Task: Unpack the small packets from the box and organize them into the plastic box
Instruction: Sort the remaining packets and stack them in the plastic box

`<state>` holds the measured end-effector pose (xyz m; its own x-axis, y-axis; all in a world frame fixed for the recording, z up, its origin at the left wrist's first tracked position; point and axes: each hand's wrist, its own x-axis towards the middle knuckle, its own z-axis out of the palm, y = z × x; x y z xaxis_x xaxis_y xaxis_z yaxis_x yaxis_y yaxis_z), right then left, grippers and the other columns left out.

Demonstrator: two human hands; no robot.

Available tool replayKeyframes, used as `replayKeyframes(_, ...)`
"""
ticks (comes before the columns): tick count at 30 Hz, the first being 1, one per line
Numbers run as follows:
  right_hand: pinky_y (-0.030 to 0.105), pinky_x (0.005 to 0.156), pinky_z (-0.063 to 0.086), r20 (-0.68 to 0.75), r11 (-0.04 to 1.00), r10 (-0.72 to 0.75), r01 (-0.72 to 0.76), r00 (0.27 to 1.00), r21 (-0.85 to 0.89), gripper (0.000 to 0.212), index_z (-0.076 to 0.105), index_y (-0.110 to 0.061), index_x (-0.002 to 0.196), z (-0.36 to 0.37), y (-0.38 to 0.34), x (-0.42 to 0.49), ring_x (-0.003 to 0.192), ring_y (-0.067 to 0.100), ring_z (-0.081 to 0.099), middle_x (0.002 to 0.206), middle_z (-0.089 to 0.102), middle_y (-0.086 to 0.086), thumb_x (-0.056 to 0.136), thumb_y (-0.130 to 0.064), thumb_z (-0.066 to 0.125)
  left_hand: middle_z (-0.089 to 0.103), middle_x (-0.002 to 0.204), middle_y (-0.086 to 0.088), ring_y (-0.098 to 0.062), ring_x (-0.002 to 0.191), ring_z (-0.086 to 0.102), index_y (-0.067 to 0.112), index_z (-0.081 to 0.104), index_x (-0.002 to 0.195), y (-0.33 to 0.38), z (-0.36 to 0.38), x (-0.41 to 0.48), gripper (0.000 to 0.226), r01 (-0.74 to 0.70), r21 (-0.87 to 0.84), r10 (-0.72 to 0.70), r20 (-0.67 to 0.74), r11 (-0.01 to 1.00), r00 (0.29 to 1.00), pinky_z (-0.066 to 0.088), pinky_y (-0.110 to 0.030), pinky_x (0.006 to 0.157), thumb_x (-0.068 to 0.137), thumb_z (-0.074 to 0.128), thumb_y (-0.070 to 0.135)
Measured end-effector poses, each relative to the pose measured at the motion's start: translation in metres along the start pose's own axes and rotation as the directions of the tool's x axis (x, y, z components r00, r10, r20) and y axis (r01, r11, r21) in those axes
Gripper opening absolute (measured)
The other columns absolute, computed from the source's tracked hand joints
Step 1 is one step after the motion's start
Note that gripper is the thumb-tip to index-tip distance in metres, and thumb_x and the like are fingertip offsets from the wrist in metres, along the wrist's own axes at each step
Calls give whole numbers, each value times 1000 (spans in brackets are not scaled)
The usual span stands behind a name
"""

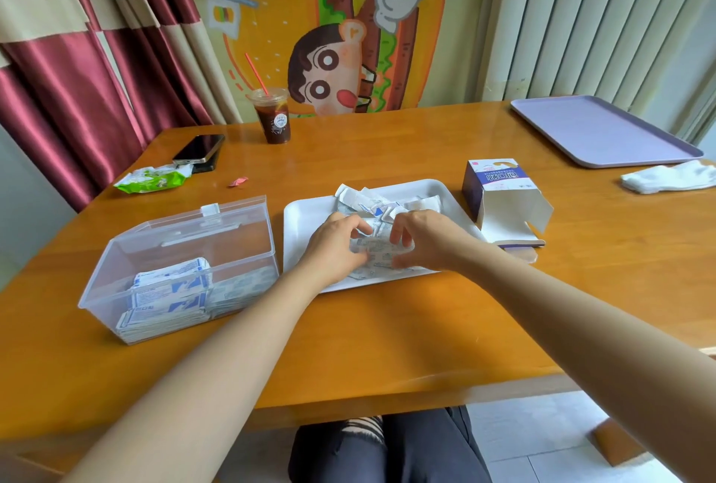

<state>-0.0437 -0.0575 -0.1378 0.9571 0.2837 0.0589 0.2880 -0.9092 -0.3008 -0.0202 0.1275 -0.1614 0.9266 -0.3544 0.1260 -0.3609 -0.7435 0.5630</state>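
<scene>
A wooden table (387, 327) fills the view. At its far right corner lies a lavender serving tray (604, 134), with a crumpled white cloth (670, 178) just in front of it. On the left stands the clear plastic box (101, 281), its hinged lid (232, 227) tipped back. Stacked packets (170, 289) lie in rows in its near part.

Just right of the plastic box sits a white tray (306, 219). To the right of the tray the cardboard box (499, 192) lies on its side, flaps open toward the person.

Both hands meet over the middle of the white tray. The left hand (337, 246) and right hand (426, 238) have their fingers curled inward. Between them they pinch a bunch of small packets (377, 250) from either side. The bunch rests low on the tray. More loose packets lie scattered just beyond the fingertips, toward the tray's far edge.

Further back on the left are a dark phone (199, 149), an iced drink cup (273, 118) with a red straw, a green wipes pack (153, 180) and a small pink wrapper (237, 182).
</scene>
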Motion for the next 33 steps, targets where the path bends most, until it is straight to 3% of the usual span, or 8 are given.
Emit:
replayKeyframes(7,27,69,42,-9,1000,6,-6,1000,-18,32,66,-18,94,1,-4,-1,83,14,49,94,54,-1,70,-32,81,52,103,2,-7,71,47,25,61,96,-2,-3,-4,27,-26,-60,25,-30,998,999,46,-28,77,76,73,13)
replayKeyframes(10,21,59,39,27,1000,-4,3,1000,22,23,63,-18,89,0,-6,-2,78,13,52,88,61,-3,73,-23,79,51,99,5,-6,69,46,25,60,96,-2,-5,-6,27,-25,-67,23,-21,997,1000,45,-25,73,75,72,11)
replayKeyframes(17,23,60,39,83,998,-7,2,997,64,28,52,-20,93,-2,-5,-4,79,16,52,87,55,-3,77,-19,75,58,99,3,-8,70,49,25,63,91,-4,-5,-8,18,12,-112,-9,24,994,1000,42,-23,68,79,73,16)
replayKeyframes(21,26,65,42,100,994,9,-20,995,105,16,66,-12,98,-4,-4,0,75,15,52,83,58,-1,83,-17,68,55,94,4,-11,75,50,23,61,100,-2,-6,-7,20,57,-236,-56,15,970,998,44,-25,72,83,68,16)
replayKeyframes(23,27,61,34,95,954,82,-106,992,281,10,64,-12,78,-7,0,2,68,15,44,73,52,0,85,-18,67,53,99,5,-11,86,52,21,54,113,3,-9,-7,29,115,-443,-130,-4,889,992,45,-26,81,86,65,14)
replayKeyframes(25,28,60,30,132,779,157,-204,979,592,21,57,-10,70,-12,4,4,67,16,41,69,46,3,86,-18,66,59,109,0,-13,98,56,18,52,120,10,-12,-7,32,167,-682,-179,54,712,982,45,-28,90,90,61,11)
replayKeyframes(28,31,82,48,269,395,145,-305,952,867,23,66,3,103,-13,2,4,86,20,61,95,66,14,90,-16,63,64,116,-9,-17,100,58,6,59,122,24,-9,-8,28,216,-903,-79,200,373,976,44,-30,92,96,48,8)
replayKeyframes(33,37,89,50,309,311,163,-346,937,885,26,64,0,110,-2,-6,6,93,22,65,103,67,13,92,-17,60,63,121,-20,-30,98,64,1,56,126,44,6,4,31,283,-957,-267,259,57,928,55,-39,79,100,40,6)
